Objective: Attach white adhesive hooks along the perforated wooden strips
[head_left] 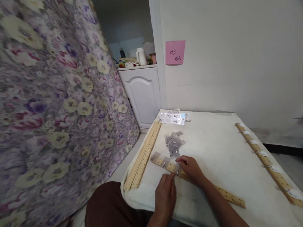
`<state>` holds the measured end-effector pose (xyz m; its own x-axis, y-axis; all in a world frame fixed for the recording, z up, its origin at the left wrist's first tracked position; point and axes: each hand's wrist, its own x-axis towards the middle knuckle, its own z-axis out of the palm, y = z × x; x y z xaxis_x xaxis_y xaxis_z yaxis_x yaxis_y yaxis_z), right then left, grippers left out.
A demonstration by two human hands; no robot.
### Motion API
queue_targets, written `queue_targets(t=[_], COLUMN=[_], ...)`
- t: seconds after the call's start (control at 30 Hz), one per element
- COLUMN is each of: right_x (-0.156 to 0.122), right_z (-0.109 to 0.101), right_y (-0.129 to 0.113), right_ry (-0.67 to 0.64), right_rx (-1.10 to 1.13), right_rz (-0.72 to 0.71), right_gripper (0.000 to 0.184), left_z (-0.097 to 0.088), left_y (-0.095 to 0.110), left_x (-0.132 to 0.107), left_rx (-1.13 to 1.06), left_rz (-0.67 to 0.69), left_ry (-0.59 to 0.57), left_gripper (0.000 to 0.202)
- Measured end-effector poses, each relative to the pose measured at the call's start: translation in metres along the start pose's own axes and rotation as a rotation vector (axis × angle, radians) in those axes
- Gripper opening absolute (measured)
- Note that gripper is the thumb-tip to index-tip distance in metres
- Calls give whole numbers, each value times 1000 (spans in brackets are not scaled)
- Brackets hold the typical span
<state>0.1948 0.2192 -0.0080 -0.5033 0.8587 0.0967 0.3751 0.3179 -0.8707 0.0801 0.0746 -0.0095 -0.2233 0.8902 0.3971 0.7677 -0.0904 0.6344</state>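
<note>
In the head view a pale wooden strip with holes (230,195) lies slantwise in front of me. Two small grey see-through cards, one at the end (155,156) and one beside it (165,162), sit on its left part, each with a small shiny piece. A third such card (177,170) is between my hands over the strip. My right hand (192,169) pinches its upper edge. Closed fingers of my left hand (166,190) press at its lower edge, by the shiny piece. Beyond the strip lies a pile of similar cards (173,144).
Two more holed wooden strips (143,156) lie along the table's left edge. On the right, another strip (269,165) carries several white pieces. Clear packaging (171,118) rests at the back of the cloth-covered table (213,141). A floral curtain (65,97) hangs at left.
</note>
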Motion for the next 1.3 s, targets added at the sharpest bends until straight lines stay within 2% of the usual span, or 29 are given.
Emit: queue_targets(t=[0.37,0.97,1.13,1.3], right_x=[1,1,2,2], right_z=[1,0,0,0], right_y=[-1,-5,-5,-6], right_ry=[3,-29,-23,-14], right_rx=[-45,-157,-156,-134], right_rz=[8,34,42,28], right_gripper=[27,28,28,28], left_z=[3,5,5,6], left_y=[-4,-5,-4,-5], left_x=[-2,-2,0,-1], left_rx=[87,142,157,173], left_rz=[-10,6,-15,1], left_ry=[-36,-23,-56,-34], left_gripper=[41,42,42,43])
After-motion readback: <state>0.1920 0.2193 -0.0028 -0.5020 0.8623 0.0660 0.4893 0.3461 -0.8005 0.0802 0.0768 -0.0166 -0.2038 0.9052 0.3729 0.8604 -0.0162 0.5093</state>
